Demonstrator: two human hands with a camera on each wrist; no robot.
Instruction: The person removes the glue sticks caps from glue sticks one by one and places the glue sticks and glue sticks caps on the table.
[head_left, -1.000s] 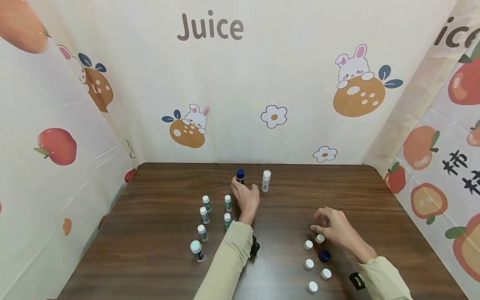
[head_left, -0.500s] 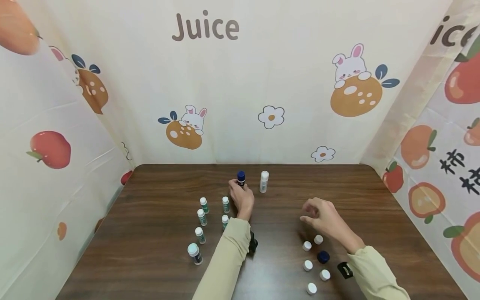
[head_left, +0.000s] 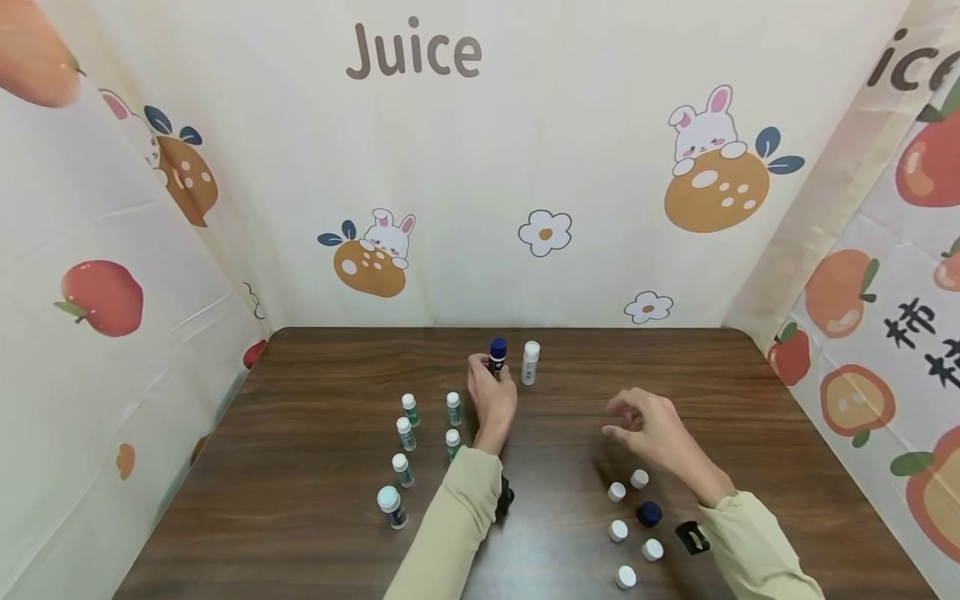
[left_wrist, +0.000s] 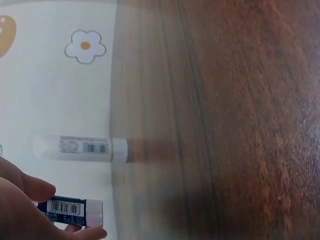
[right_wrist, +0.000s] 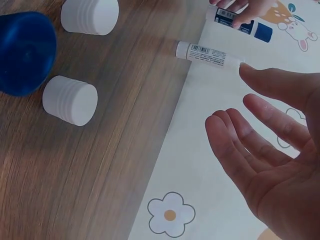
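My left hand (head_left: 493, 400) holds a dark blue glue stick (head_left: 498, 350) upright near the table's back edge. Its barcode label and white base show in the left wrist view, where the base appears raised off the table. Just right of it stands a white glue stick (head_left: 530, 363), apart from the fingers. My right hand (head_left: 652, 425) hovers over the table's right side, fingers loosely bent and holding nothing. Below that hand lie several white caps (head_left: 618, 531) and one dark blue cap (head_left: 649, 513); the right wrist view shows a white cap (right_wrist: 71, 100) up close.
Left of my left forearm stand several small green-labelled bottles (head_left: 406, 434) with white tops, plus a larger dark-labelled bottle (head_left: 392, 507) with a pale top. A printed cloth (head_left: 465, 167) rises behind the wooden table (head_left: 300, 500) and along both sides.
My left hand has taken hold of the dark blue glue stick and shifted it right, closer to the white one. My right hand has moved away from the caps, up and slightly left.
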